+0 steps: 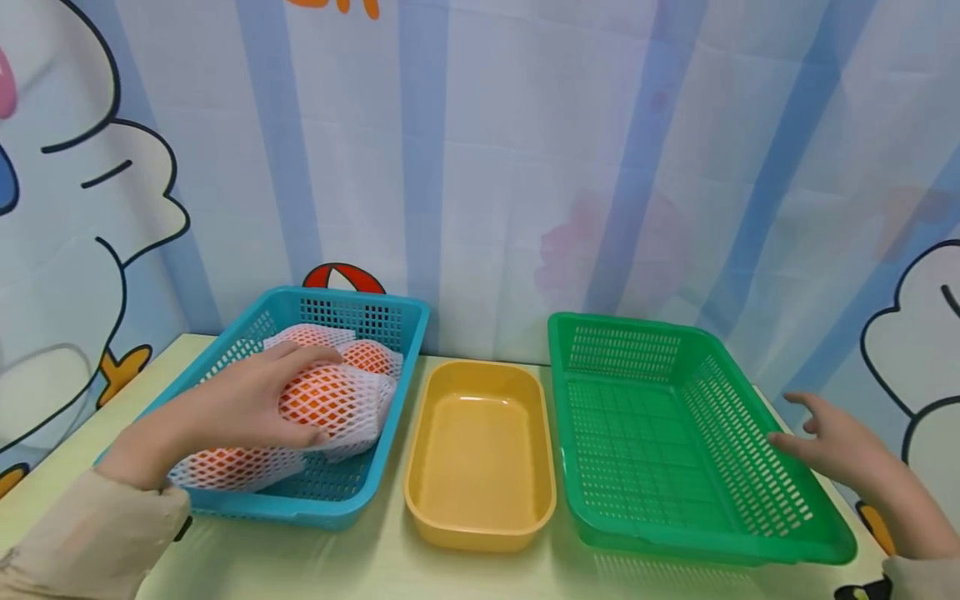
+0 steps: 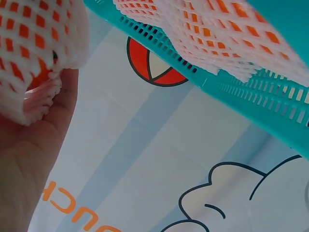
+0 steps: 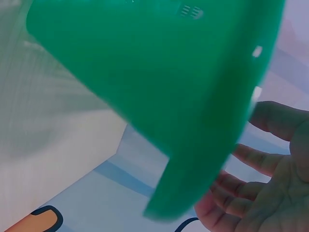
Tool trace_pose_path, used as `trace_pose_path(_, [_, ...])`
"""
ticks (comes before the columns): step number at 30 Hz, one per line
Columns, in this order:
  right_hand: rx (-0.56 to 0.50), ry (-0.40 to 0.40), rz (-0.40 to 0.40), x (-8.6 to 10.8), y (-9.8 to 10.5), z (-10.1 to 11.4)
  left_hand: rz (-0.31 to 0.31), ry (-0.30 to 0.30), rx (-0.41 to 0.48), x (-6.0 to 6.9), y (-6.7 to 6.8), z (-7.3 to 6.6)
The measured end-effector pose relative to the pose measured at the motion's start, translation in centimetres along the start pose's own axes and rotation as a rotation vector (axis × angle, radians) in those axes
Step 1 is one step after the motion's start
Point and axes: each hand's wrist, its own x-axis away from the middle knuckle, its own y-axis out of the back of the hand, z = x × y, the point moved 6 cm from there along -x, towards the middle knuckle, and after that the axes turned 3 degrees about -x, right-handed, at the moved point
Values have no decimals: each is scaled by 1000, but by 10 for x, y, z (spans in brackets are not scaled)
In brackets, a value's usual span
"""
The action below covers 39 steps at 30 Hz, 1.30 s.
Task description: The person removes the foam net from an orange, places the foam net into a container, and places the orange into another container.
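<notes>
Nearest the camera, the left sleeve [image 1: 90,533] is being shown at lower left, and from it the left hand [image 1: 247,400] is being held over the blue basket [image 1: 300,510]. By its curled thumb and fingers a netted fruit [image 1: 318,400] is being gripped there, beside other netted fruits [image 1: 232,468]; whether its weight is being fully borne cannot be told. The right hand [image 1: 847,446] is being held with fingers apart and loosely bent by the right rim of the green basket [image 1: 675,547]; nothing is being grasped, and contact cannot be judged.

A fairly light, firm, easily bruised body is probably being cushioned by soft, springy netting that could slide; a hold around the widest part is being favoured over the loose end. In the head view, the netting's long axis is being pointed roughly left to right, its whitish end being turned towards the yellow tray [image 1: 483,467].
</notes>
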Motion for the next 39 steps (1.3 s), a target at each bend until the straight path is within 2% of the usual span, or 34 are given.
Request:
trace_pose_path(5, [-5,9,3,1,3,5,-13,-18,2,-4,2,-4])
trace_pose_path(13, [-33,39,50,3,5,11,-18,-28,14,-8,2,-7])
trace_pose_path(25, [-25,75,2,4,6,20,-18,-40,24,-12,1,-10])
trace_pose_path(32, [-23,96,-23,4,7,28,-30,-68,17,-16,2,-16])
trace_pose_path(39, [-27,139,-47,3,6,38,-8,-42,48,-21,0,-19])
